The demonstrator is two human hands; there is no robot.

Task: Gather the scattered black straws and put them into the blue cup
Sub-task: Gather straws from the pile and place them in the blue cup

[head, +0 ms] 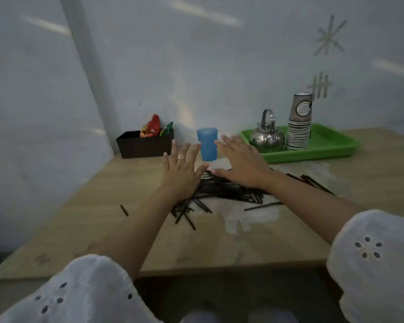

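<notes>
M: Wooden worktop (pixel 103 217), pale wall behind, dim light. Where's the target?
K: Blue cup (pixel 207 144) stands upright at the back, between the fingertips of both hands. Black straws (pixel 231 191) lie heaped flat on its near side, under the palms and nearer the person.
M: Grip state?
K: Left hand (pixel 181 170) and right hand (pixel 240 164) both wide, fingers spread, palms down, holding nothing. Can't tell if they touch the heap; too blurred.
M: Straw axis?
K: Mixed, mostly left-right. Right hand is over the bulk. One stray straw (pixel 124 210) well off left, a few trail right.
M: Clutter?
K: Green tray (pixel 331 141) with kettle (pixel 267 136) right of the cup, brown box (pixel 145 145) left. I'd guess an inward sweep comes next.
</notes>
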